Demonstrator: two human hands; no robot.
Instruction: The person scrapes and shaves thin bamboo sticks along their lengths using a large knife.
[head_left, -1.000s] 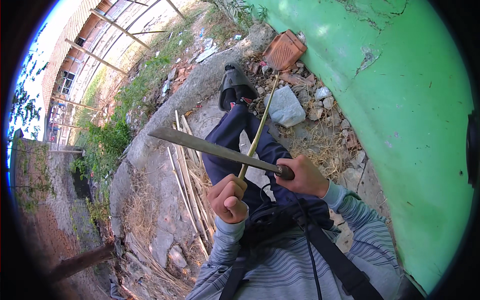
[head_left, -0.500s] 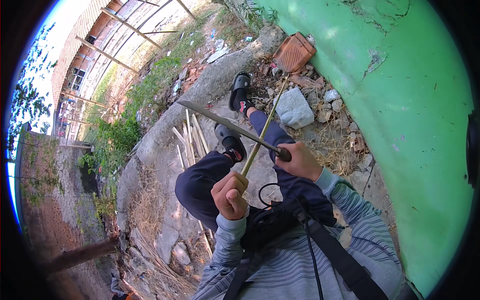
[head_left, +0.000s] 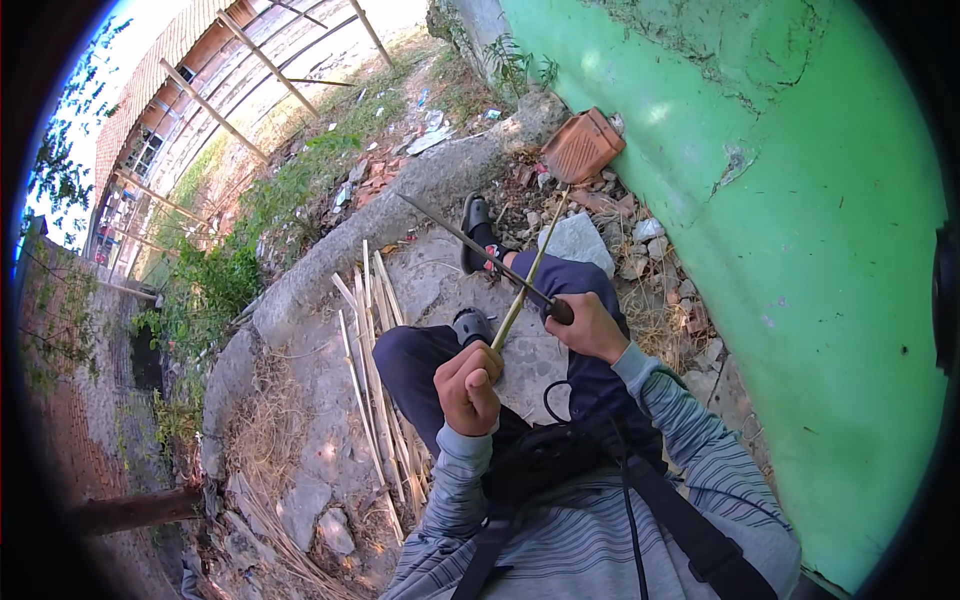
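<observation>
My left hand (head_left: 467,390) is closed round the near end of a long, thin bamboo strip (head_left: 532,270), which slants away and up to the right. In my right hand (head_left: 592,328) is the dark handle of a long-bladed knife (head_left: 465,240). Its blade points to the far left and crosses the strip a little beyond my hands, apparently touching it. The strip's far end reaches toward the rubble by the wall. Several pale strips (head_left: 372,370) lie on the ground to the left of my bent left knee.
A green wall (head_left: 760,250) runs along the right. Beside it are an orange clay tile (head_left: 583,145), a pale stone block (head_left: 577,243) and loose rubble. A low concrete kerb (head_left: 370,235) curves past on the left, with dry grass and weeds about it.
The blade has turned to point more steeply away from me, and its flat side shows less. My view has shifted, revealing more of the strips on the ground. Both hands keep their grips.
</observation>
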